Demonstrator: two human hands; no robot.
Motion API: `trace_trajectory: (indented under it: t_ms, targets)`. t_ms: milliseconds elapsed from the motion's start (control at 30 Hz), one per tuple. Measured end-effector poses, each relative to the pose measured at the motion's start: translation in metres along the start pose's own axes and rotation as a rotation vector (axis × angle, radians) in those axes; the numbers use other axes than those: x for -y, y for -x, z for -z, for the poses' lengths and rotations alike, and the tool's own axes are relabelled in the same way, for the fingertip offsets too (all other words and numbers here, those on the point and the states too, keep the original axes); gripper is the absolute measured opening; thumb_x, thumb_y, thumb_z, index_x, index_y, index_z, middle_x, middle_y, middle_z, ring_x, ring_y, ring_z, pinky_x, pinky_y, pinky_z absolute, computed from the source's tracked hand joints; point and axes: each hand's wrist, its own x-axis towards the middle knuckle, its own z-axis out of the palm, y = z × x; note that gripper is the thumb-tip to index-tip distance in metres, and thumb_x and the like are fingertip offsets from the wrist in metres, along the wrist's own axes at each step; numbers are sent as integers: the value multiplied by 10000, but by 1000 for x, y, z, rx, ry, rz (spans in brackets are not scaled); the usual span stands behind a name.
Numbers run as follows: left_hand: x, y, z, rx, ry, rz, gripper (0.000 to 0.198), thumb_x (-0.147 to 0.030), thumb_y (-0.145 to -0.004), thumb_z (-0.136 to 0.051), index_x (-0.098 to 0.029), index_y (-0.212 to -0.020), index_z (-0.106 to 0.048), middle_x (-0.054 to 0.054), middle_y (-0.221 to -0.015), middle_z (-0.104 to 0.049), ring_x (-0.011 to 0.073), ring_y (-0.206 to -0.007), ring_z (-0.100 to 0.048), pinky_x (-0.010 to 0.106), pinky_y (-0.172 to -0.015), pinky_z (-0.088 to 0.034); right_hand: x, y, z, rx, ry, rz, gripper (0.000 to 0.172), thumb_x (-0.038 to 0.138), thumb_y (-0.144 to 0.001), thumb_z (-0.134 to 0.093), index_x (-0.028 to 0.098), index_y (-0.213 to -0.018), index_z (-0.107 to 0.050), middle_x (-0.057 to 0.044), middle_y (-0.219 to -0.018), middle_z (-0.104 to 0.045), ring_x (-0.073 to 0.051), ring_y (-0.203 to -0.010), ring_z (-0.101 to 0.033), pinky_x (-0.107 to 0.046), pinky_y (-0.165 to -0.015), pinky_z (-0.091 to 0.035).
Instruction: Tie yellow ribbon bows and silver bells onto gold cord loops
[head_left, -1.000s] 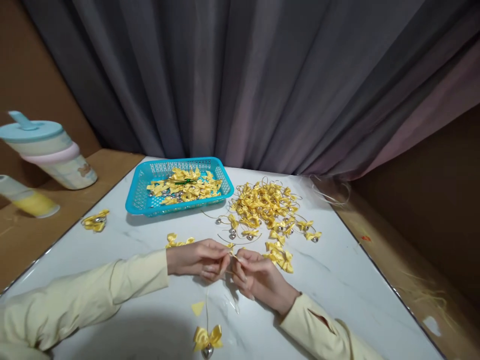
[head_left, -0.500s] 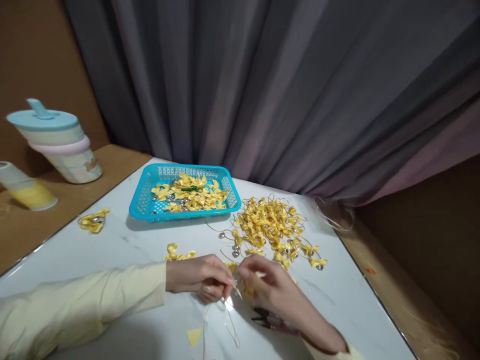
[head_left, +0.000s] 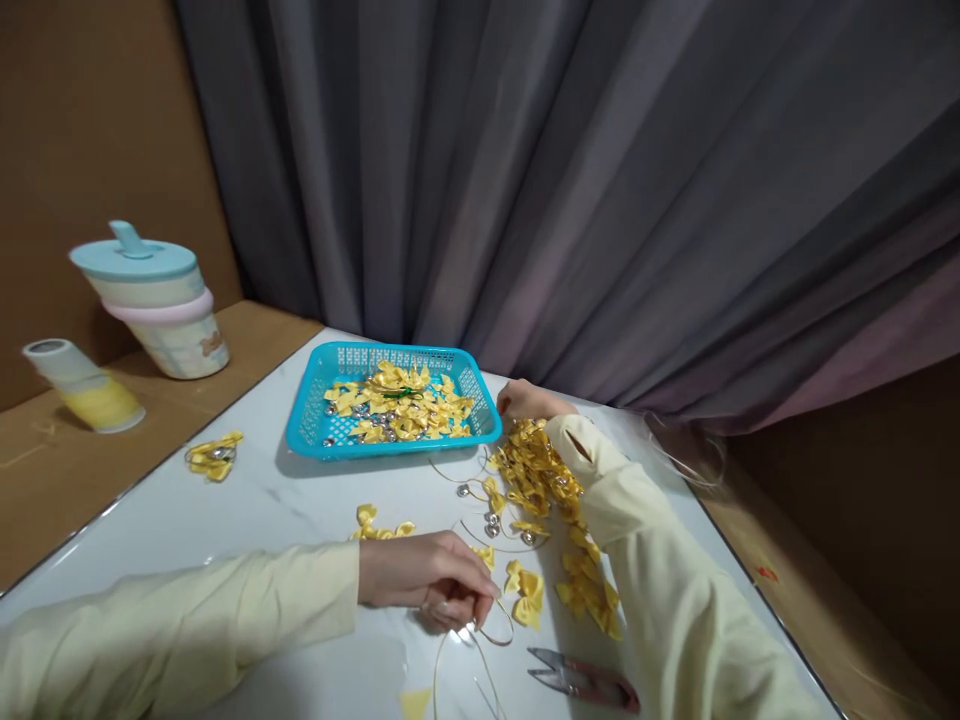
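Note:
My left hand (head_left: pixel 454 582) is closed, thumb pressed to its fingers, on a thin gold cord (head_left: pixel 511 628) that loops out beyond the fingertips and hangs below. Beside it lies a yellow ribbon bow (head_left: pixel 527 592). My right hand (head_left: pixel 534 402) is at the far side of a pile of yellow bows with small silver bells (head_left: pixel 529 465), close to the basket's right end. Its fingers curl away from me and are mostly hidden. The right sleeve covers part of the pile. Thread snips (head_left: pixel 577 682) with reddish handles lie at the near right.
A blue plastic basket (head_left: pixel 300 440) holds more bows and bells. A small bunch of bows (head_left: pixel 216 455) lies at the left. On the brown surface stand a lidded cup (head_left: pixel 161 310) and a spool of yellow thread (head_left: pixel 94 395). A grey curtain (head_left: pixel 487 180) hangs behind the table.
My right hand has moved from beside my left hand to the far side of the bow pile, uncovering the snips. The left hand keeps hold of the cord. The view has shifted slightly.

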Motion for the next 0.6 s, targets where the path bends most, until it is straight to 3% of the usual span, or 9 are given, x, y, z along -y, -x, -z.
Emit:
trace_trajectory:
  t_ms: [233,400,500,600]
  targets:
    - [-1,0,-1,-17,-10,22,225,-279,-770,-584,-114,-617,-583,-54,-391,-376,54,-351,-260,221,-386,-161,-34,14,20,-104,-81,25,160,133,-678,-629,112,-811,-716,-50,-749,-703,-155,-731,-637,-188,-623,-448]
    - [0,-1,0,-9,-6,15,219,-277,-773,-586,-114,-627,-583,-56,-393,-378,59,-356,-269,222,-388,-171,-58,31,19,-191,-162,-7,182,207,-755,-589,101,-865,-686,-54,-721,-706,-138,-657,-647,-188,-588,-467]
    - [0,-1,0,-15,-24,16,219,-289,-761,-596,-116,-627,-585,-55,-392,-384,61,-353,-271,224,-387,-171,-58,38,19,-257,-159,-23,122,173,-723,-625,103,-802,-686,-63,-696,-701,-156,-640,-647,-213,-588,-469]
    - [0,-1,0,-25,-48,19,228,-301,-753,-600,-115,-622,-593,-53,-394,-395,62,-355,-281,225,-397,-184,-38,56,19,-387,-128,-11,129,120,-692,-650,108,-816,-681,-98,-834,-703,-195,-782,-645,-255,-691,-465]
